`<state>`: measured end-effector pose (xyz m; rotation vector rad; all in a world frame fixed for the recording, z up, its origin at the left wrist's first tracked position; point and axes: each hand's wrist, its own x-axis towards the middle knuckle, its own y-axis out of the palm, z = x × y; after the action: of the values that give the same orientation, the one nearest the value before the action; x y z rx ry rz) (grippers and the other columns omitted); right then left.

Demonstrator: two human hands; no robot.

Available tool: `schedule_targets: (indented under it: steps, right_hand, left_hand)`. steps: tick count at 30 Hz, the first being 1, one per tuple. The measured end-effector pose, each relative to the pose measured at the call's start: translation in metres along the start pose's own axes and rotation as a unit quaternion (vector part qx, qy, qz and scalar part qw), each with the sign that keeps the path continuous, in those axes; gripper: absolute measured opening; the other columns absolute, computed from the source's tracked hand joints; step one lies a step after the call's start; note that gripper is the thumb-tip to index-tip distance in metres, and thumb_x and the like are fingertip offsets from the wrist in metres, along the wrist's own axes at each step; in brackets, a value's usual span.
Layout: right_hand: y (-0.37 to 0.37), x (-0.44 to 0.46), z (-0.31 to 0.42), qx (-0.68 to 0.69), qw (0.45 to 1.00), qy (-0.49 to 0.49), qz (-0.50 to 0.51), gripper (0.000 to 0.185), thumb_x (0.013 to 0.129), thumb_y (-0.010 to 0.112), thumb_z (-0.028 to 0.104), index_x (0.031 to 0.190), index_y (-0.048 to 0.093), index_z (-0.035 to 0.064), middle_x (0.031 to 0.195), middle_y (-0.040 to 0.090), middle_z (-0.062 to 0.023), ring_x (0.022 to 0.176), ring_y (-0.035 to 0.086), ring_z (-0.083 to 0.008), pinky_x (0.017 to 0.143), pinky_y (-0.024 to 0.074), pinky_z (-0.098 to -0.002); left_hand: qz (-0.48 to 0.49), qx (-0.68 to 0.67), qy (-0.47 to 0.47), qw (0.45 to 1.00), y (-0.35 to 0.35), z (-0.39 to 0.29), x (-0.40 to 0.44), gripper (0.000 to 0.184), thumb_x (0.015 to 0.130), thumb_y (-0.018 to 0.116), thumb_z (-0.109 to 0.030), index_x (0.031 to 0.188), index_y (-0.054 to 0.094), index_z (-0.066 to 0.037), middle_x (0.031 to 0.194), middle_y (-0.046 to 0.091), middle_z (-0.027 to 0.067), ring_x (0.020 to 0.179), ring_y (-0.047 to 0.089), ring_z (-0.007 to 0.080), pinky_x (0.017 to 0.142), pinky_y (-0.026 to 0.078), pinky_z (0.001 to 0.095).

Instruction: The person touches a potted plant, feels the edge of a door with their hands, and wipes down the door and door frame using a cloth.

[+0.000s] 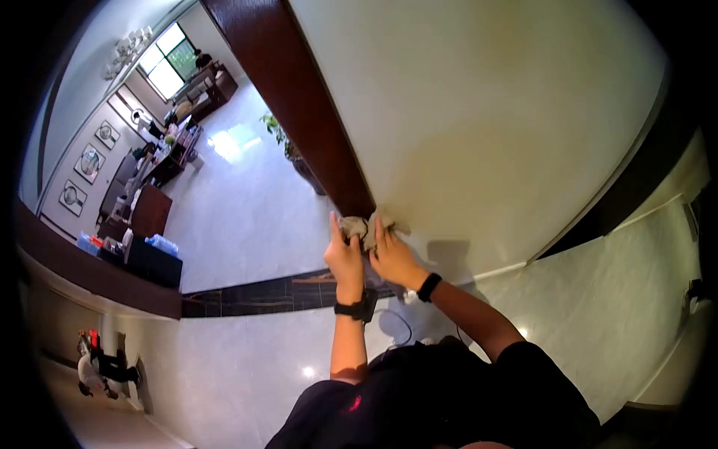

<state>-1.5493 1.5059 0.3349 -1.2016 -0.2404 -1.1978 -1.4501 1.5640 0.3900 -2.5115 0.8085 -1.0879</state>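
Note:
A crumpled grey-beige cloth (pixel 354 227) is pressed against the dark brown door frame (pixel 321 97), low on its edge where it meets the pale wall. My left hand (pixel 344 260) grips the cloth from the left, with its index finger pointing up along the frame. On the wall side, my right hand (pixel 396 262) holds another part of the cloth, its fingers bent over it. Whether this is one cloth or two, I cannot tell. Dark bands circle both my wrists, the left one carrying a bulky black piece.
Beyond the doorway lies a room with a potted plant (pixel 303 168) behind the frame, a sofa, a brown table (pixel 152 209) and people farther back. A dark threshold strip (pixel 258 298) crosses the floor. Another person (pixel 101 367) appears at the lower left.

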Motion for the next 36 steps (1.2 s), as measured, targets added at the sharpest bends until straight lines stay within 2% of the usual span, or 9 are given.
schedule_targets:
  steps: [3,5,8,19,21,26,28,33,36]
  right_hand:
    - [-0.020,0.017,0.008,0.011,0.991,-0.129,-0.027,0.072,0.078,0.056,0.021,0.137,0.020,-0.0013,0.094,0.055,-0.0194,0.082,0.055,-0.0351,0.071,0.0468,-0.0457]
    - [-0.045,0.048,0.021,-0.023,0.994,-0.109,0.015,0.073,0.077,0.057,0.022,0.137,0.022,0.0006,0.090,0.055,-0.0172,0.080,0.055,-0.0331,0.069,0.0461,-0.0450]
    - [-0.088,0.110,0.044,-0.046,0.994,-0.104,0.000,0.081,0.074,0.064,0.026,0.136,0.021,-0.0028,0.095,0.055,-0.0176,0.078,0.054,-0.0312,0.067,0.0431,-0.0429]
    - [-0.037,0.147,0.017,-0.173,0.899,-0.334,-0.223,0.064,0.065,0.068,0.029,0.124,0.048,0.0146,0.081,0.040,-0.0009,0.064,0.040,-0.0175,0.060,0.0386,-0.0330]
    - [-0.027,0.150,0.016,0.060,0.902,-0.379,-0.196,0.065,0.068,0.063,0.020,0.129,0.042,0.0232,0.081,0.039,-0.0007,0.069,0.045,-0.0164,0.060,0.0413,-0.0278]
    - [-0.013,0.137,-0.002,0.043,0.924,-0.370,-0.088,0.063,0.069,0.061,0.020,0.129,0.043,0.0234,0.080,0.039,-0.0017,0.071,0.050,-0.0179,0.063,0.0461,-0.0331]
    - [-0.011,0.124,-0.009,-0.021,0.907,-0.386,-0.165,0.053,0.068,0.063,0.024,0.119,0.050,0.0228,0.083,0.049,-0.0022,0.073,0.055,-0.0195,0.062,0.0466,-0.0342]
    - [0.004,0.107,-0.025,-0.021,0.950,-0.296,-0.096,0.032,0.067,0.065,0.034,0.094,0.054,0.0208,0.093,0.062,-0.0020,0.079,0.060,-0.0236,0.065,0.0481,-0.0381]
    - [-0.005,0.101,-0.022,-0.052,0.948,-0.306,-0.070,0.038,0.067,0.066,0.035,0.101,0.054,0.0207,0.094,0.062,-0.0046,0.084,0.059,-0.0254,0.071,0.0475,-0.0387]
  left_hand:
    - [-0.090,-0.069,0.044,0.993,-0.013,-0.026,0.026,0.069,0.071,0.058,0.001,0.135,0.036,-0.011,0.080,0.062,0.0151,0.065,0.060,0.0200,0.060,0.047,0.0302]
    - [-0.149,-0.076,0.106,0.980,-0.026,-0.055,0.058,0.070,0.073,0.056,0.001,0.137,0.032,-0.011,0.090,0.063,0.0171,0.071,0.063,0.0270,0.063,0.048,0.0311]
    - [-0.197,-0.196,0.098,0.956,-0.037,-0.090,0.106,0.069,0.072,0.056,0.002,0.136,0.033,-0.007,0.086,0.063,0.0100,0.072,0.056,0.0102,0.067,0.046,0.0227]
    - [-0.195,-0.374,-0.022,0.907,-0.007,-0.053,0.082,0.037,0.077,0.058,0.002,0.114,0.054,0.004,0.098,0.062,0.0101,0.084,0.057,0.0132,0.075,0.046,0.0255]
    - [-0.196,-0.344,-0.030,0.918,-0.003,-0.045,0.077,0.032,0.078,0.059,0.000,0.109,0.056,0.005,0.099,0.062,0.0104,0.084,0.058,0.0139,0.076,0.046,0.0266]
    - [-0.266,-0.273,0.011,0.924,0.025,-0.007,0.076,0.030,0.077,0.065,-0.016,0.098,0.060,0.006,0.094,0.063,0.0112,0.081,0.060,0.0183,0.079,0.046,0.0307]
    - [-0.302,-0.151,0.048,0.940,0.049,0.010,0.066,0.044,0.076,0.066,-0.021,0.110,0.051,0.002,0.107,0.056,0.0144,0.091,0.056,0.0218,0.082,0.046,0.0347]
    - [-0.237,-0.140,0.135,0.952,0.068,0.042,0.044,0.046,0.079,0.063,-0.022,0.115,0.044,0.000,0.112,0.052,0.0146,0.095,0.053,0.0235,0.085,0.044,0.0370]
    - [-0.208,-0.132,0.185,0.952,0.070,0.060,0.041,0.048,0.081,0.061,-0.023,0.118,0.041,-0.001,0.115,0.049,0.0147,0.098,0.052,0.0245,0.087,0.042,0.0384]
